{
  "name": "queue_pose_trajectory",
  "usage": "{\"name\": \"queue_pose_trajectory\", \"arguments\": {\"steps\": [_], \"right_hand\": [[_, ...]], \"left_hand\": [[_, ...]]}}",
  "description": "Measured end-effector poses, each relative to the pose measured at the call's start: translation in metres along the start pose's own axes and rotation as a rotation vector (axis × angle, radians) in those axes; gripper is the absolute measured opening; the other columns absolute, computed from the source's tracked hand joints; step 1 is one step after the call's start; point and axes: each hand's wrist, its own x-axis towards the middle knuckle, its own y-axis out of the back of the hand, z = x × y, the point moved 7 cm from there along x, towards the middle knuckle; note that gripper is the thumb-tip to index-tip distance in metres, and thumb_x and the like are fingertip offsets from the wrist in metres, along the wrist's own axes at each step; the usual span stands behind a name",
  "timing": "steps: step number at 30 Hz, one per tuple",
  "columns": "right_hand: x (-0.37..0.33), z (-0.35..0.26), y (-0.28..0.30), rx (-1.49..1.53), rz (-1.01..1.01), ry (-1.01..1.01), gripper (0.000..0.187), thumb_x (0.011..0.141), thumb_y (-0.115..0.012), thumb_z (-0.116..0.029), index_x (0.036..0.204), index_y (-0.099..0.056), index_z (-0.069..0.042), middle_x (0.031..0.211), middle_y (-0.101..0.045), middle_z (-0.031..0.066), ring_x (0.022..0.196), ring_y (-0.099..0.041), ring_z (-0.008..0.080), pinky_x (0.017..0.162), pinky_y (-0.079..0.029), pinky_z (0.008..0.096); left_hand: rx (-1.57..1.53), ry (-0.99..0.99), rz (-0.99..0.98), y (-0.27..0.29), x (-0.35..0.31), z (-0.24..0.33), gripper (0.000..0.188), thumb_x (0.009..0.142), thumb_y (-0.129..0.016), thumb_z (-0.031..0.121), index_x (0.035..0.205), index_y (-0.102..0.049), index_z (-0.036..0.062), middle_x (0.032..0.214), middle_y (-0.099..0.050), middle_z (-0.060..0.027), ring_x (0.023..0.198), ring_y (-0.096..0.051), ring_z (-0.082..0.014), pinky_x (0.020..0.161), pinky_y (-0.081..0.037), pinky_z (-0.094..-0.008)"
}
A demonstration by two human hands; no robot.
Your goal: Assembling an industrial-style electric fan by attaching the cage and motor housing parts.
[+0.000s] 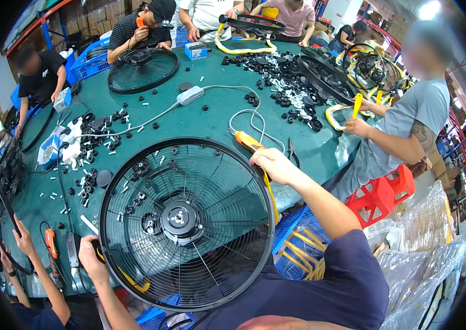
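Note:
In front of me a round black fan grille (227, 264) stands tilted, its motor hub (179, 219) in the middle. A yellow tube stand (142, 285) shows through the wires and along the grille's right edge. At the lower left rim, my left hand (93, 259) is closed on the stand where a black end piece meets the yellow tube; part of its fingers is hidden. My right hand (274, 166) grips an orange electric screwdriver (248, 141) at the upper right rim. A grey cord runs from the tool to an inline box (190, 95).
Black knobs (114, 135) and pale screws lie scattered on the green table (211, 121). Pliers (293, 154) lie beside my right hand. Another orange screwdriver (51, 242) rests at left. A blue crate (293, 264) with yellow tubes stands at my right. Several people work around the table.

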Motion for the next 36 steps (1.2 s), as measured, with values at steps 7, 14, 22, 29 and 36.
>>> {"name": "queue_pose_trajectory", "arguments": {"steps": [7,14,22,29,36], "right_hand": [[-0.022,-0.027,-0.004,0.032,0.172,0.472,0.028,0.099,-0.056,-0.018,0.117,-0.066,0.001,0.114,-0.068,0.014,0.105,-0.062,0.0211,0.096,-0.047,0.0336],[-0.003,-0.002,-0.007,0.074,0.19,0.067,0.033,0.103,-0.051,-0.02,0.105,-0.071,0.006,0.084,-0.071,0.0099,0.079,-0.065,0.0152,0.077,-0.051,0.0306],[0.007,0.009,-0.012,0.149,0.027,-0.152,0.035,0.102,-0.055,-0.026,0.105,-0.072,0.005,0.088,-0.071,0.0044,0.083,-0.063,0.0128,0.079,-0.049,0.0276],[-0.026,-0.016,-0.012,-0.114,0.277,0.313,0.035,0.104,-0.053,-0.025,0.11,-0.07,0.005,0.107,-0.071,0.0113,0.104,-0.064,0.0188,0.093,-0.048,0.031],[-0.026,-0.002,-0.018,0.1,0.463,0.345,0.035,0.106,-0.047,-0.018,0.102,-0.07,0.008,0.1,-0.071,0.012,0.095,-0.065,0.018,0.089,-0.049,0.031]], "left_hand": [[0.033,0.413,-0.156,0.006,0.011,-0.018,0.043,0.104,-0.051,0.038,0.093,-0.065,-0.0009,0.089,-0.065,-0.0051,0.084,-0.058,-0.0125,0.078,-0.044,-0.0278],[0.23,0.003,0.02,0.006,0.002,-0.012,0.051,0.107,-0.041,0.038,0.088,-0.062,-0.0036,0.085,-0.063,-0.0078,0.079,-0.058,-0.0144,0.073,-0.045,-0.0306],[-0.185,0.004,0.027,0.006,-0.004,-0.02,0.034,0.1,-0.047,0.024,0.108,-0.06,-0.0067,0.103,-0.062,-0.0105,0.102,-0.058,-0.0183,0.094,-0.042,-0.03],[-0.17,0.777,-0.38,-0.001,0.009,-0.049,0.052,0.104,-0.051,0.046,0.088,-0.067,-0.0016,0.083,-0.063,-0.0022,0.081,-0.058,-0.011,0.077,-0.045,-0.0274],[-0.069,-0.008,0.021,0.005,0.001,-0.009,0.047,0.108,-0.041,0.032,0.09,-0.064,-0.0049,0.078,-0.063,-0.0049,0.076,-0.056,-0.0123,0.073,-0.043,-0.0278]]}}
